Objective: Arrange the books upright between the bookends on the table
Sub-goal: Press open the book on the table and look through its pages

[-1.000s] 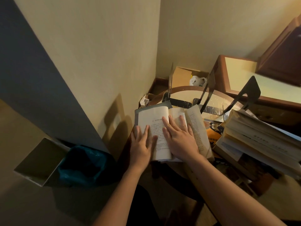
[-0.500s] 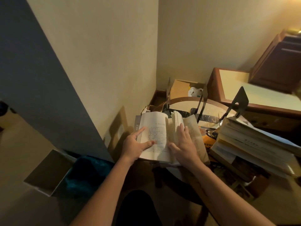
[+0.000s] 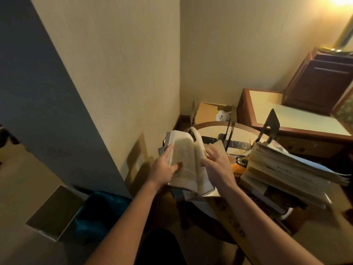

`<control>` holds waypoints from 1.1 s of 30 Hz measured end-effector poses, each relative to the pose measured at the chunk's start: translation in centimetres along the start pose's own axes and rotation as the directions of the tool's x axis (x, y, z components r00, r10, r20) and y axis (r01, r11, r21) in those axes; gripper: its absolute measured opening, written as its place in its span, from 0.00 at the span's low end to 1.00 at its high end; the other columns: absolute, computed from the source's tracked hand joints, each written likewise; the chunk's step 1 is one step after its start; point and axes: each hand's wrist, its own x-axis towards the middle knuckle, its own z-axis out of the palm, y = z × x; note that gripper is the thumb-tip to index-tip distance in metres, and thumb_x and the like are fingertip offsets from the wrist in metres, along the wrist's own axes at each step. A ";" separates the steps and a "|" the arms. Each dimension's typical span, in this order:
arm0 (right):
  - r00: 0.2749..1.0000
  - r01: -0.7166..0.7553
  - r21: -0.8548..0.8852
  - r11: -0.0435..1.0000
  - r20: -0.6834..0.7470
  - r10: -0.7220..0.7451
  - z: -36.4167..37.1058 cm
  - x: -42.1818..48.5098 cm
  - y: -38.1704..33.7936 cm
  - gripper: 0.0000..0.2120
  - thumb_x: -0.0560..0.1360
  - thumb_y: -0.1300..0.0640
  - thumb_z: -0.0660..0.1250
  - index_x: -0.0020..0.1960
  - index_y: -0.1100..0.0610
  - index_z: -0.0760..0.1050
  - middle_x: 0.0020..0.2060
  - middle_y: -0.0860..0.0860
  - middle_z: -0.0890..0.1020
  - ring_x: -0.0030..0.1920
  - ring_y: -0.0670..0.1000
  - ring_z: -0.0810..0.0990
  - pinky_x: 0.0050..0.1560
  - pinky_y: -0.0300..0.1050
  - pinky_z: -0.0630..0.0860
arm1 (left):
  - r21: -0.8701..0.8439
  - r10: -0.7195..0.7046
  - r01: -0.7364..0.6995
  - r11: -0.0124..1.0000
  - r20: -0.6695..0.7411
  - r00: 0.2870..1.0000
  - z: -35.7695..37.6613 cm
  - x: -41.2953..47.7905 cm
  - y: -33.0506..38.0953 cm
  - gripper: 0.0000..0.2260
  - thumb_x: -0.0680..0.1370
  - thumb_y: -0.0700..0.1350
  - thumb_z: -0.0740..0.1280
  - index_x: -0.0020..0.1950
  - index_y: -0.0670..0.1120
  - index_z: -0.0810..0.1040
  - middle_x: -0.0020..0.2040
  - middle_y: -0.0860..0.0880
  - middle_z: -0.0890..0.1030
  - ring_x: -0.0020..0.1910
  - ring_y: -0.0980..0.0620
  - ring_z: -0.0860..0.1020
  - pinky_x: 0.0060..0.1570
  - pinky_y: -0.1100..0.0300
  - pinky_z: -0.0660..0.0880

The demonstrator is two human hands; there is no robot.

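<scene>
An open book (image 3: pixel 186 159) with printed pages lies at the near left of the round table (image 3: pixel 215 126), half folded, its pages standing up in the middle. My left hand (image 3: pixel 164 169) grips its left half, thumb on the page. My right hand (image 3: pixel 217 167) presses against the right half, fingers spread. A tall untidy stack of books (image 3: pixel 282 169) lies flat to the right. Dark metal bookends stand behind: one (image 3: pixel 230 127) at the table's middle, another (image 3: pixel 271 124) further right.
An orange-covered book (image 3: pixel 236 165) lies under the stack's left edge. A cardboard box (image 3: pixel 207 112) with a white bag sits in the corner behind. A bin with a blue bag (image 3: pixel 99 213) stands low left. A wooden desk (image 3: pixel 298 119) fills the right.
The book lay flat and open under both palms; now its two halves are lifted toward each other, the pages arching up. My left hand has shifted to grip the left cover.
</scene>
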 end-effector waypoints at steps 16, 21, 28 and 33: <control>0.962 0.161 -0.021 0.987 0.227 -0.152 3.6 0.2 0.8 0.29 0.80 0.65 0.61 0.76 0.44 0.66 0.74 0.47 0.70 0.69 0.48 0.73 0.53 0.32 0.75 | -0.202 -0.112 0.104 0.974 -0.032 0.993 -0.3 -0.3 -2.1 0.47 0.69 0.57 0.77 0.82 0.54 0.55 0.73 0.49 0.70 0.67 0.50 0.72 0.53 0.61 0.76; 0.971 0.221 -0.258 0.941 0.152 -0.186 3.2 1.3 2.5 0.26 0.81 0.58 0.63 0.76 0.41 0.65 0.71 0.50 0.74 0.62 0.49 0.77 0.53 0.36 0.77 | -0.279 -0.125 0.110 0.954 -0.035 0.992 -0.3 -0.1 -3.5 0.43 0.71 0.51 0.78 0.81 0.55 0.58 0.69 0.51 0.72 0.58 0.58 0.74 0.48 0.63 0.77; 0.925 0.314 -0.573 0.757 0.364 -0.108 3.5 3.2 5.0 0.26 0.83 0.37 0.49 0.79 0.35 0.49 0.80 0.42 0.48 0.79 0.50 0.37 0.78 0.59 0.34 | -0.352 -0.225 0.204 0.914 -0.021 0.974 -0.1 0.3 -6.4 0.42 0.73 0.51 0.77 0.81 0.56 0.59 0.71 0.49 0.73 0.63 0.50 0.75 0.60 0.50 0.78; 0.913 0.361 -0.692 0.625 0.398 -0.086 4.7 3.9 5.4 0.27 0.81 0.32 0.43 0.77 0.30 0.38 0.80 0.42 0.39 0.77 0.51 0.29 0.73 0.59 0.27 | -0.247 -0.342 0.323 0.914 -0.040 0.939 0.2 0.4 -7.6 0.40 0.70 0.65 0.73 0.79 0.59 0.62 0.70 0.48 0.74 0.66 0.46 0.75 0.63 0.44 0.76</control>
